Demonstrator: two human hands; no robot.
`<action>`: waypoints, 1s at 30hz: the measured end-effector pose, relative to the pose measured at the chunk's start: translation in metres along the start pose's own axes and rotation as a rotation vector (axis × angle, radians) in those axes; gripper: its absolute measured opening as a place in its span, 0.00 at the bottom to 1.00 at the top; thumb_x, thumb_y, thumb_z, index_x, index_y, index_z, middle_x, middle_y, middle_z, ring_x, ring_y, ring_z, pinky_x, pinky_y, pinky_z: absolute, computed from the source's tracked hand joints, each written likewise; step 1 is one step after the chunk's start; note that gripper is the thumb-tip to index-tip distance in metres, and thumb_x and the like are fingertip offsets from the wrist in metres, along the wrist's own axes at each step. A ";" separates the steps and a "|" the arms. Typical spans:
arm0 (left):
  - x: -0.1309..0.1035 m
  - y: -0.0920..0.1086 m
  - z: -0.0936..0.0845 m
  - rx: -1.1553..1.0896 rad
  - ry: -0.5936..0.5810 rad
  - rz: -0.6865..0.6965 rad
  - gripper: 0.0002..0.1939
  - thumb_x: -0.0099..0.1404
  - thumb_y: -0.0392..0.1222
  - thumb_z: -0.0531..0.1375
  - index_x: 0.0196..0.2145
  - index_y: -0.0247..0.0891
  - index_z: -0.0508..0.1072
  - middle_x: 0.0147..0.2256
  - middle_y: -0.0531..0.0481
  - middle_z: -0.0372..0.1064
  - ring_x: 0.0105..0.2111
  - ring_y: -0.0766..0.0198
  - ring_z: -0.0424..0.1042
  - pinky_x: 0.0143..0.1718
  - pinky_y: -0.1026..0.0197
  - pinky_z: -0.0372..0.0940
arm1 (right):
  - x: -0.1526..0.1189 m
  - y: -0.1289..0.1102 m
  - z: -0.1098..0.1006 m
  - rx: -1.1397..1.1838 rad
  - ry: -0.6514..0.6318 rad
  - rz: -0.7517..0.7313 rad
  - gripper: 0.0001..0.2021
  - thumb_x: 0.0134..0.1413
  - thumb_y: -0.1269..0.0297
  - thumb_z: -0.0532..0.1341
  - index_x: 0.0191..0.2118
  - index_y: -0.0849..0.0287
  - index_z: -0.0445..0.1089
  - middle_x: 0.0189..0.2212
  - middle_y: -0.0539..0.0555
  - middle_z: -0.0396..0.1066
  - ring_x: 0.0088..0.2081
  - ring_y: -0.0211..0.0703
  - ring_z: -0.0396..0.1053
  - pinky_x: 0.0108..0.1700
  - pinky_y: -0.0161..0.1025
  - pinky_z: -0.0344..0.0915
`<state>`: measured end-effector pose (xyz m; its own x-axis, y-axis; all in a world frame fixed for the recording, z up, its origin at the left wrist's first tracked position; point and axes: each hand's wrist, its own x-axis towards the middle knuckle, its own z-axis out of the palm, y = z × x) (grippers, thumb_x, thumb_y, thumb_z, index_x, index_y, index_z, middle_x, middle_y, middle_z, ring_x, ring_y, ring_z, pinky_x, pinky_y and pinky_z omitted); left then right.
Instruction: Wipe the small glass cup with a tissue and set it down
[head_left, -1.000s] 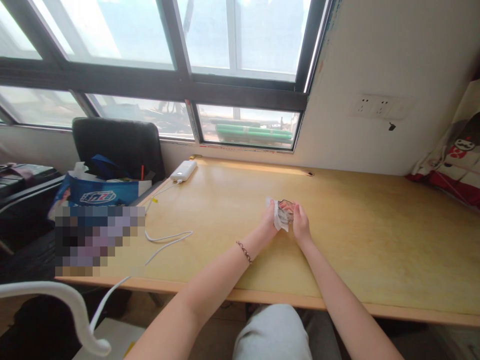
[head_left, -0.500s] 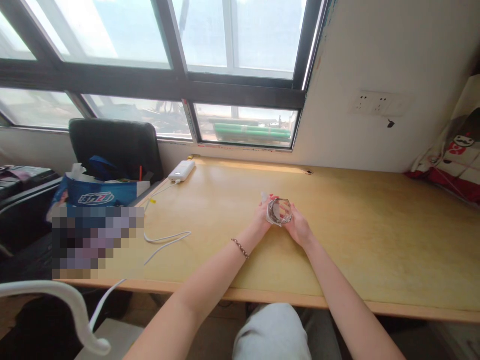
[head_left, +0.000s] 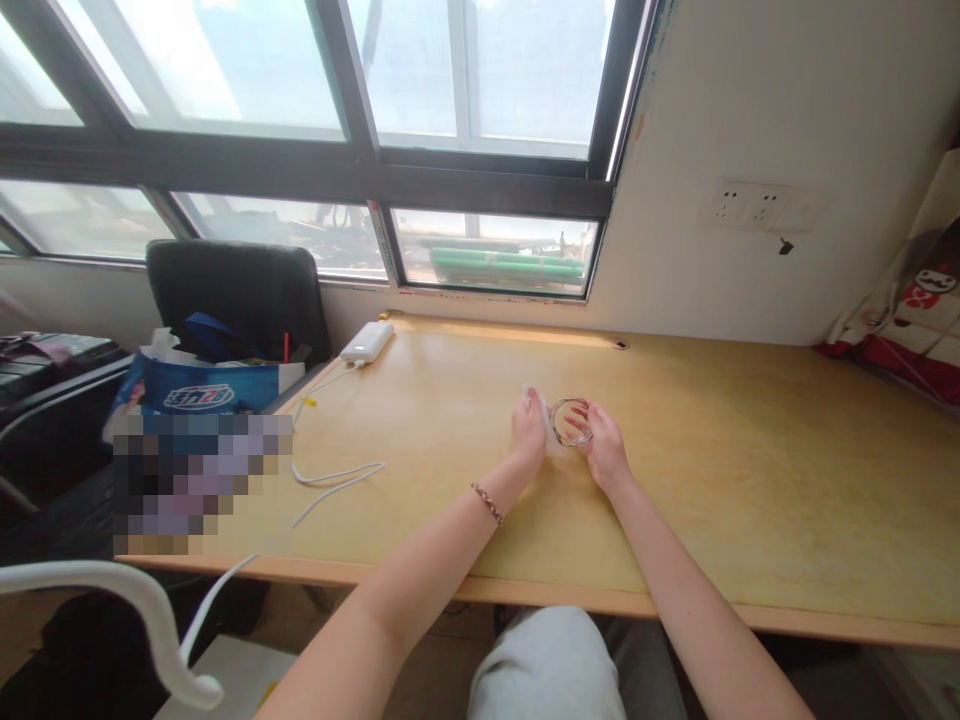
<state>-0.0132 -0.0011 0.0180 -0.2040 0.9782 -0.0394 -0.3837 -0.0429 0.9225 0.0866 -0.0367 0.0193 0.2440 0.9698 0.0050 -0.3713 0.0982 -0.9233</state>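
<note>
While your left fingers [head_left: 532,397] are pinching the tissue [head_left: 550,436] beside the glass [head_left: 571,424], your right fingers [head_left: 595,413] are gripping its side, calling for steadiness.

Both forearms reach forward and converge, the left hand [head_left: 530,428] and right hand [head_left: 604,444] curled.

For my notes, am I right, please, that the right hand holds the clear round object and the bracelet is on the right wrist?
The head view shows the bracelet on the left wrist, not the right; the right hand does hold the clear round object.
</note>
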 end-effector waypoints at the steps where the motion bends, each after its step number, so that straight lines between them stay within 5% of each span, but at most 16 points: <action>1: 0.000 0.002 0.000 -0.002 0.053 0.019 0.20 0.54 0.58 0.52 0.23 0.35 0.62 0.19 0.55 0.58 0.19 0.72 0.58 0.21 0.68 0.53 | 0.001 0.002 -0.001 -0.021 0.022 0.005 0.16 0.46 0.53 0.56 0.41 0.56 0.63 0.42 0.55 0.66 0.38 0.44 0.68 0.33 0.40 0.68; 6: 0.003 0.008 -0.001 -0.036 0.150 0.088 0.13 0.54 0.50 0.56 0.29 0.37 0.63 0.25 0.53 0.62 0.24 0.71 0.62 0.27 0.68 0.56 | 0.004 0.006 -0.004 -0.044 0.042 0.007 0.16 0.45 0.54 0.57 0.39 0.57 0.64 0.40 0.55 0.67 0.36 0.44 0.68 0.31 0.40 0.68; 13: -0.008 0.010 0.000 0.187 -0.187 0.184 0.09 0.51 0.44 0.59 0.26 0.34 0.70 0.23 0.53 0.66 0.24 0.68 0.62 0.28 0.67 0.57 | 0.006 0.006 -0.005 -0.088 0.070 -0.016 0.18 0.45 0.53 0.56 0.40 0.59 0.64 0.39 0.56 0.67 0.36 0.45 0.68 0.30 0.39 0.68; 19: -0.011 0.012 0.000 0.217 -0.404 0.215 0.12 0.51 0.39 0.58 0.34 0.38 0.74 0.34 0.48 0.71 0.35 0.60 0.67 0.38 0.63 0.59 | 0.003 0.004 -0.004 -0.280 0.063 -0.131 0.21 0.44 0.50 0.56 0.42 0.58 0.64 0.40 0.56 0.67 0.36 0.45 0.68 0.30 0.39 0.67; 25: -0.003 0.010 -0.007 0.316 -0.538 0.292 0.12 0.51 0.44 0.58 0.34 0.38 0.74 0.32 0.48 0.71 0.34 0.59 0.67 0.38 0.61 0.59 | -0.002 0.001 -0.001 -0.388 -0.048 -0.186 0.19 0.45 0.49 0.55 0.39 0.58 0.65 0.35 0.54 0.69 0.35 0.46 0.68 0.28 0.39 0.67; 30: 0.006 -0.002 -0.004 0.196 -0.475 0.104 0.22 0.56 0.56 0.50 0.27 0.34 0.74 0.26 0.48 0.70 0.29 0.62 0.67 0.33 0.63 0.61 | 0.002 0.007 -0.003 -0.216 0.047 -0.111 0.19 0.46 0.51 0.54 0.40 0.58 0.64 0.38 0.55 0.68 0.35 0.45 0.69 0.30 0.39 0.67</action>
<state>-0.0171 0.0039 0.0145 0.2163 0.9572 0.1923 -0.1979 -0.1498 0.9687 0.0869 -0.0344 0.0116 0.3156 0.9438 0.0982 -0.1408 0.1489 -0.9788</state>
